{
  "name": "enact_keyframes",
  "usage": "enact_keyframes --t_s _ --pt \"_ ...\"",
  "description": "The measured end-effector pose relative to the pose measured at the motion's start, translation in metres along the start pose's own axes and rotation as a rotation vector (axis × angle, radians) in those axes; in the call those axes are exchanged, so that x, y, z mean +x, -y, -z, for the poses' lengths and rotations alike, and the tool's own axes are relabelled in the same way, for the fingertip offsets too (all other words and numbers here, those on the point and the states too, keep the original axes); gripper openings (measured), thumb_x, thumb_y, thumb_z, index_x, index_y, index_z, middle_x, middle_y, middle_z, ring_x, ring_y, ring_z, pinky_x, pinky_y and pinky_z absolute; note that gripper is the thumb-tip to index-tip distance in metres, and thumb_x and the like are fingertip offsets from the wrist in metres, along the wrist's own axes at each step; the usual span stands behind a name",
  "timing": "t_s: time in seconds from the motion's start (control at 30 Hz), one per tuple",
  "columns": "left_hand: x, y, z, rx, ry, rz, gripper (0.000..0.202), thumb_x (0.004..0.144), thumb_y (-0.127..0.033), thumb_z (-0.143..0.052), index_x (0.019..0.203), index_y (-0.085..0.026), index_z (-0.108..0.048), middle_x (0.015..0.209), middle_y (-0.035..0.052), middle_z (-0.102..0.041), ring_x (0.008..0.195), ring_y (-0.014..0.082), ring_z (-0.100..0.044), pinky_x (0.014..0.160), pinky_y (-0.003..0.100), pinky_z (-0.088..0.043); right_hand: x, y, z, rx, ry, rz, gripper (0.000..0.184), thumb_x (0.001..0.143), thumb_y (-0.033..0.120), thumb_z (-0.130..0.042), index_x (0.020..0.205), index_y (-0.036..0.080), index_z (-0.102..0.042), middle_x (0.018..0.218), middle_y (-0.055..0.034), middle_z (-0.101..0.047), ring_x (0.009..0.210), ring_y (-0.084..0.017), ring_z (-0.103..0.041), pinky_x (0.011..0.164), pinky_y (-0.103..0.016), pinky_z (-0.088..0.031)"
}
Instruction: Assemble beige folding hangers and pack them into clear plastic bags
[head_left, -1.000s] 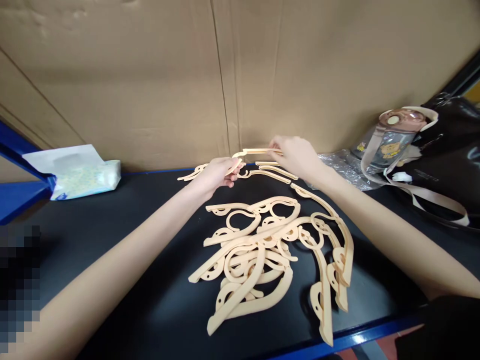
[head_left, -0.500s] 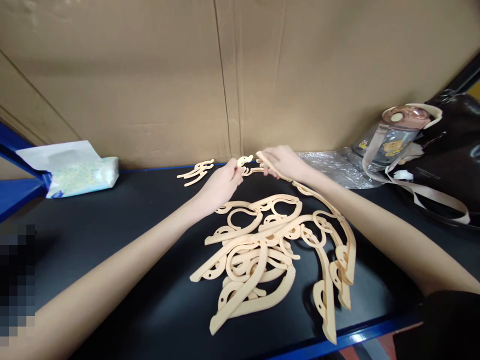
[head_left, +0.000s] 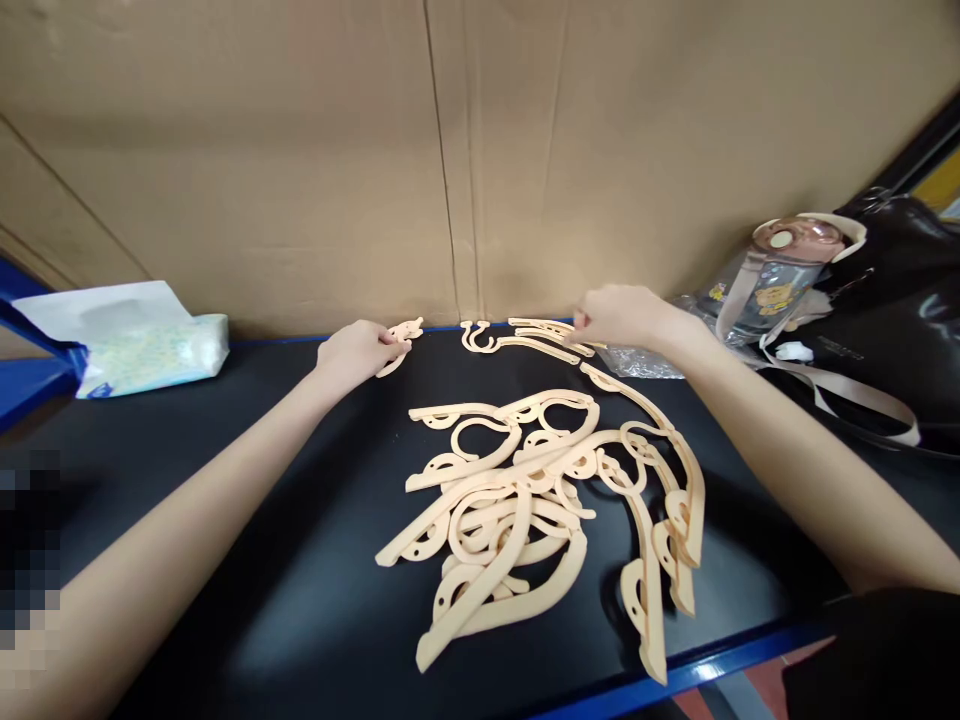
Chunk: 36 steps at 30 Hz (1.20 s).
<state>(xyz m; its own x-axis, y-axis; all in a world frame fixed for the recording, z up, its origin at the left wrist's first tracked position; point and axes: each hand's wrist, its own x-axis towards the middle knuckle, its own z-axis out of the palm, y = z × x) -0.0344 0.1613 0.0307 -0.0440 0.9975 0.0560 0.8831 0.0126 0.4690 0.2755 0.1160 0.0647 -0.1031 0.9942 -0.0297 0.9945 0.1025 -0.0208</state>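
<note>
My left hand point(head_left: 356, 355) is at the back left of the black table, its fingertips pinched on a small beige hanger piece point(head_left: 388, 367) at a little pile of similar pieces. At the back right, my right hand point(head_left: 626, 315) has its fingers closed on a slim beige hanger arm point(head_left: 553, 343), one of several lying side by side. Between the hands lie curved hanger hooks point(head_left: 480, 340). Nearer to me spreads a heap of beige plastic folding hangers point(head_left: 487, 605), overlapping one another.
A pack of tissues point(head_left: 161, 355) lies at the left. On the right are clear plastic wrap point(head_left: 649, 362), a strapped water bottle point(head_left: 787, 270) and a dark bag point(head_left: 900, 300). Cardboard point(head_left: 300, 170) stands behind the table; a blue edge point(head_left: 690, 675) runs along its front.
My hands have moved apart from the back middle: the left went left with a small piece to the little pile, the right went right with a hanger arm to the row of arms.
</note>
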Motion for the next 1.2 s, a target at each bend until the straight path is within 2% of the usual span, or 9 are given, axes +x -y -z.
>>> enact_keyframes --t_s 0.13,0.3,0.43,0.53,0.7,0.83,0.93,1.07,1.2 --pt "-0.003 -0.001 0.002 -0.056 -0.101 0.002 0.034 0.063 -0.037 -0.081 0.059 -0.024 -0.051 0.056 0.0034 -0.056 0.082 0.0339 -0.062 0.068 0.034 -0.038 -0.012 -0.004 0.006 0.012 0.321 0.014 0.029 0.06 0.029 -0.082 0.045 0.019 -0.059 0.044 -0.002 -0.055 0.049 -0.019 -0.057 0.051 -0.031 -0.039" --pt "-0.027 -0.029 0.0 -0.329 -0.028 -0.149 0.023 0.078 -0.04 -0.072 0.078 -0.022 -0.057 0.088 0.0074 -0.069 0.103 0.0311 -0.06 0.077 0.033 -0.044 -0.012 -0.014 0.003 0.173 0.412 0.096 0.02 0.07 0.027 -0.073 0.056 0.018 -0.062 0.059 -0.0027 -0.064 0.054 -0.016 -0.057 0.051 -0.027 -0.042" --pt "-0.06 -0.071 -0.019 -0.663 0.394 -0.313 0.02 0.086 -0.037 -0.065 0.094 -0.019 -0.069 0.103 0.008 -0.073 0.096 0.0223 -0.067 0.074 0.029 -0.051 -0.015 -0.005 0.012 0.47 0.221 0.257 0.023 0.085 0.042 -0.062 0.084 0.019 -0.066 0.081 -0.0031 -0.07 0.066 -0.013 -0.059 0.058 -0.025 -0.044" --pt "-0.073 -0.094 -0.039 -0.888 0.549 -0.322 0.019 0.09 -0.032 -0.064 0.1 -0.017 -0.07 0.107 0.0091 -0.072 0.094 0.0177 -0.068 0.08 0.028 -0.053 -0.018 0.01 0.014 0.684 0.057 0.332 0.022 0.086 0.041 -0.063 0.087 0.019 -0.064 0.076 -0.0012 -0.068 0.061 -0.012 -0.056 0.055 -0.025 -0.04" --pt "-0.067 -0.096 -0.049 -1.094 0.492 -0.18 0.014 0.093 -0.02 -0.059 0.085 -0.012 -0.066 0.083 0.0036 -0.065 0.07 0.0068 -0.06 0.07 0.019 -0.05 -0.024 0.021 0.014 0.658 -0.075 0.338 0.022 0.091 0.041 -0.058 0.091 0.019 -0.063 0.077 -0.0014 -0.068 0.057 -0.012 -0.055 0.057 -0.027 -0.041" --pt "-0.07 -0.089 -0.033 -1.117 0.508 -0.107 0.027 0.099 -0.024 -0.049 0.078 -0.012 -0.06 0.066 -0.0015 -0.051 0.049 0.0053 -0.044 0.046 0.018 -0.038 -0.027 0.027 0.007 0.169 -0.312 0.497 0.029 0.1 0.034 -0.042 0.103 0.017 -0.066 0.099 -0.0096 -0.069 0.081 -0.02 -0.062 0.064 -0.03 -0.036" --pt "-0.079 -0.089 -0.023 -1.076 0.533 -0.073 0.03 0.101 -0.026 -0.043 0.075 -0.016 -0.052 0.056 -0.0065 -0.036 0.04 0.0043 -0.029 0.038 0.017 -0.023 -0.027 0.037 -0.003 -0.13 -0.395 0.432 0.031 0.102 0.026 -0.034 0.107 0.015 -0.063 0.098 -0.0123 -0.069 0.071 -0.021 -0.059 0.056 -0.032 -0.024" --pt "-0.079 -0.092 -0.017 -0.968 0.418 -0.087 0.033 0.103 -0.03 -0.037 0.073 -0.019 -0.045 0.052 -0.009 -0.028 0.036 0.0038 -0.02 0.04 0.017 -0.013 -0.024 0.045 -0.008 -0.145 -0.384 0.386 0.03 0.102 0.024 -0.033 0.111 0.014 -0.06 0.081 -0.0114 -0.069 0.06 -0.02 -0.054 0.055 -0.033 -0.02" --pt "-0.072 -0.09 -0.014 -0.807 0.296 -0.146 0.034 0.101 -0.025 -0.04 0.069 -0.018 -0.048 0.049 -0.0066 -0.036 0.038 0.0057 -0.028 0.043 0.021 -0.02 -0.021 0.051 -0.004 -0.052 -0.358 0.39 0.029 0.101 0.025 -0.034 0.106 0.013 -0.06 0.074 -0.0116 -0.066 0.059 -0.02 -0.054 0.055 -0.033 -0.021"
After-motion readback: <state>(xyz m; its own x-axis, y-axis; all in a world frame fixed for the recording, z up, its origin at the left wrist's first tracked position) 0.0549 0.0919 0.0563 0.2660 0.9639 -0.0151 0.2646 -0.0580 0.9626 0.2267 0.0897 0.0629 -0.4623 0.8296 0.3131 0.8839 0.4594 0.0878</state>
